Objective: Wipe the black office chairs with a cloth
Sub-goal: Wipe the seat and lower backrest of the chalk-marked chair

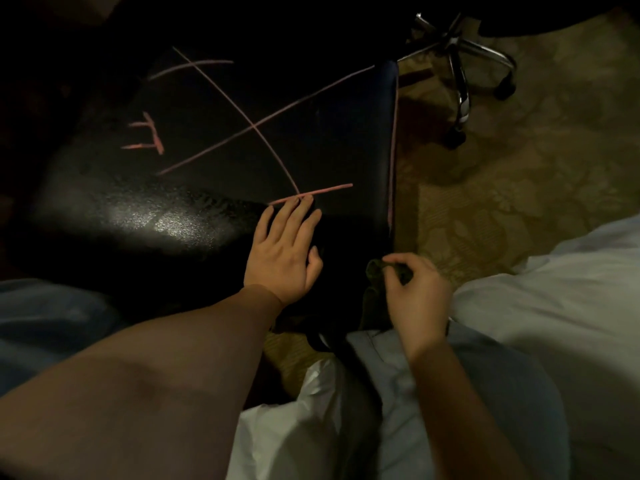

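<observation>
A black office chair seat fills the left and middle of the view, its glossy surface crossed by several pink chalk-like lines. My left hand lies flat on the seat near its front right corner, fingers straight, fingertips touching the lowest pink line. My right hand is just off the seat's right edge and pinches a dark, crumpled cloth, most of which hangs below the fingers in shadow.
A second chair's chrome star base with castors stands at the top right on patterned beige carpet. White fabric lies at the right and bottom. The scene is dim.
</observation>
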Demonstrator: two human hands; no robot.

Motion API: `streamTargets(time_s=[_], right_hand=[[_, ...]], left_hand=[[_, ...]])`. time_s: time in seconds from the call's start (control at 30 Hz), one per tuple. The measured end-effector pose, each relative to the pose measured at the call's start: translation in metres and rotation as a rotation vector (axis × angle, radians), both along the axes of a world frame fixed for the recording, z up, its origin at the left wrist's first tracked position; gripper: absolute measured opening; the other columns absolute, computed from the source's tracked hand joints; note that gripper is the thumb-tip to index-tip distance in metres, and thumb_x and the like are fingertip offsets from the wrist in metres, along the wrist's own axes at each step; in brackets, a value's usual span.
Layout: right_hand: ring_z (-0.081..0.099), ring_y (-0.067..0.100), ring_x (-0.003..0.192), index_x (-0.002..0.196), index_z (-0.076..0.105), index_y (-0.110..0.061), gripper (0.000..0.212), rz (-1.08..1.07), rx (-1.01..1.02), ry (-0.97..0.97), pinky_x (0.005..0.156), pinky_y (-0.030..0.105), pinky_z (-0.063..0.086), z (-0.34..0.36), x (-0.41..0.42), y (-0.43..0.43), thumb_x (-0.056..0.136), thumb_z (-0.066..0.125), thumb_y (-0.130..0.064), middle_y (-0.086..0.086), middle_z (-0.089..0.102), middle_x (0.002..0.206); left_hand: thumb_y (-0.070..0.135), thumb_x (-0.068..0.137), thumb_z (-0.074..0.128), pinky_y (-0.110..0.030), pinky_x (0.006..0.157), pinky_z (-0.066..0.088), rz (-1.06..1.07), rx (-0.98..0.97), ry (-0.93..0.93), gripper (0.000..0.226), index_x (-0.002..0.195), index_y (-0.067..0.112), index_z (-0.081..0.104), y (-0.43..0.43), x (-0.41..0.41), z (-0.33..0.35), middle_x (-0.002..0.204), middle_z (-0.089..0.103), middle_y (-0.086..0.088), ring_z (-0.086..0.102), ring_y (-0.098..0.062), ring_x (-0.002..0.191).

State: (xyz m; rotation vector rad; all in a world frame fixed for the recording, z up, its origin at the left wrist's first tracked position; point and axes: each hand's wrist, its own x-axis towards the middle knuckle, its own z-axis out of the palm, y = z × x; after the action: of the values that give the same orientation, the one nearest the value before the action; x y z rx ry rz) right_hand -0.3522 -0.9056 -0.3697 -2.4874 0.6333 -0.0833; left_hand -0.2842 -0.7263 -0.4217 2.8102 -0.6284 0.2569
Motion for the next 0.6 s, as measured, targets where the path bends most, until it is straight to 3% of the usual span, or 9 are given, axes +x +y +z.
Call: streamTargets(time_s=[0.1,0.27,0.53,0.6], right_hand=[[0.052,0.009,0.085,0.102,0.07,-0.021,0.014,-0.038,-0.015,-0.001,0.069,0.022,0.037,-0.001,0.027,-0.004,0.091,0.063,-0.017,-0.002,0.062,0.103],[0.064,0.02,0.088,0.098,0.07,-0.022,0.011,-0.127,0.034,-0.009,0.072,0.028,0.049,-0.003,0.047,-0.009,0.089,0.064,-0.018,0.003,0.069,0.098],[0.064,0.022,0.086,0.101,0.07,-0.014,0.014,-0.119,0.127,0.163,0.077,0.033,0.052,-0.013,-0.013,-0.014,0.088,0.064,-0.012,0.007,0.069,0.099],[0.063,0.019,0.091,0.098,0.069,-0.016,0.012,-0.109,0.202,0.146,0.079,0.028,0.049,-0.013,-0.027,-0.013,0.088,0.065,-0.01,0.003,0.067,0.097]], left_hand=[[0.031,0.086,0.04,-0.05,0.114,0.023,0.0,-0.006,0.0,0.056,0.136,0.009,0.051,-0.002,0.0,-0.001,0.15,0.04,-0.011,0.034,-0.027,0.14],[0.031,0.086,0.041,-0.051,0.113,0.024,0.012,-0.017,0.002,0.055,0.136,0.008,0.052,-0.006,0.002,-0.001,0.149,0.041,-0.012,0.035,-0.027,0.14],[0.031,0.087,0.04,-0.049,0.115,0.023,-0.008,-0.019,-0.003,0.055,0.135,0.008,0.052,0.0,0.001,-0.002,0.15,0.04,-0.011,0.035,-0.027,0.14],[0.03,0.087,0.04,-0.049,0.115,0.022,-0.014,-0.016,-0.006,0.055,0.135,0.008,0.052,0.004,0.0,-0.003,0.15,0.04,-0.011,0.034,-0.026,0.14]])
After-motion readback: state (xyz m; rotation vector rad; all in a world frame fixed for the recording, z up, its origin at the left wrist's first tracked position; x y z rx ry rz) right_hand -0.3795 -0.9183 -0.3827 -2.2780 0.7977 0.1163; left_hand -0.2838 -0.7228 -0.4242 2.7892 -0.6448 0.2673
